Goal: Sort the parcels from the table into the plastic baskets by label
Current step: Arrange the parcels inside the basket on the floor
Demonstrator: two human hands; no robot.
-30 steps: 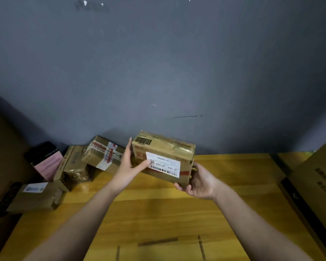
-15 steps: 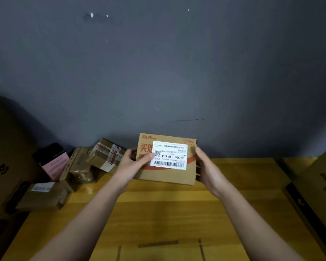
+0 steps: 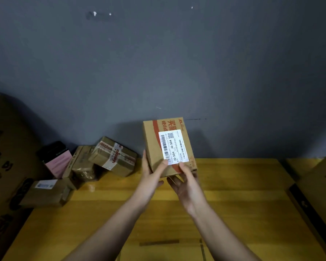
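Above the desk, centre: the held parcel (image 3: 167, 147) stands on end, clear of the wooden desk (image 3: 233, 185), white label (image 3: 173, 146) reading J6-S04 facing the camera.
Left hand (image 3: 151, 178): clamped on the parcel's lower left edge, thumb on the label corner.
Right hand (image 3: 186, 183): grips the bottom right, thumb on the front face.
Far left of desk: taped parcel (image 3: 113, 156), another brown parcel (image 3: 82, 164), a pink box (image 3: 57, 161), a labelled parcel (image 3: 45, 193) nearer.

Small print on white label (image 3: 173, 146) too fine to read beyond "J6-S04". Lower corner of held parcel (image 3: 168, 147) hidden behind both thumbs. Large cartons (image 3: 320, 187) at left and right cut off by frame edges. Pink-and-black parcel (image 3: 56, 159) partly hidden.
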